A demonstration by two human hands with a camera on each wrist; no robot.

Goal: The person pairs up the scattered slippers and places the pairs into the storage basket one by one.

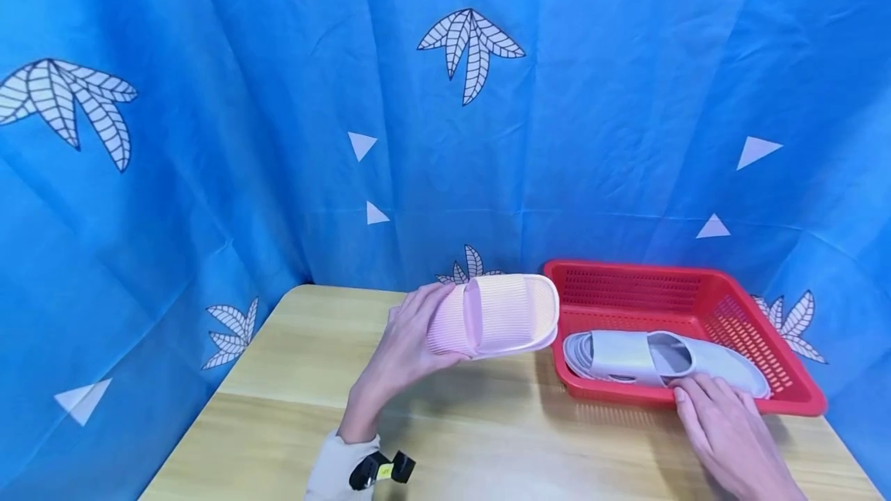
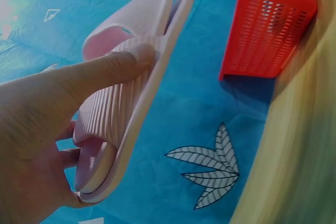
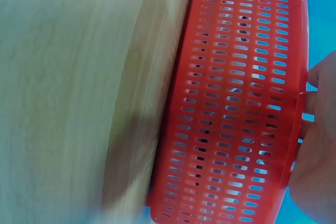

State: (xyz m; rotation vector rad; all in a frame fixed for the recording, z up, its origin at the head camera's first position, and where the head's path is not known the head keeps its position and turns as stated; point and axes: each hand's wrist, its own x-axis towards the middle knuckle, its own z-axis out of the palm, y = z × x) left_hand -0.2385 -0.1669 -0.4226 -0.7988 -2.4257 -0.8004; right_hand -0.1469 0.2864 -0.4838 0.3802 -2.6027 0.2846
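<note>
My left hand (image 1: 411, 342) grips a pair of pale pink slippers (image 1: 504, 314), with ribbed straps, above the table. In the left wrist view its thumb presses on a ribbed strap, and the two slippers (image 2: 149, 85) lie against each other. A red plastic basket (image 1: 633, 284) stands at the right, holding grey slippers (image 1: 623, 354) along its front side. My right hand (image 1: 727, 427) grips the basket's front rim, its fingers over the edge beside the grey slippers. In the right wrist view the basket wall (image 3: 226, 103) hides the fingertips.
The wooden table (image 1: 278, 408) extends to the left and front of the basket. Behind it hangs a blue curtain (image 1: 592, 138) with leaf and triangle prints. The pink slippers are close to the basket's left rim.
</note>
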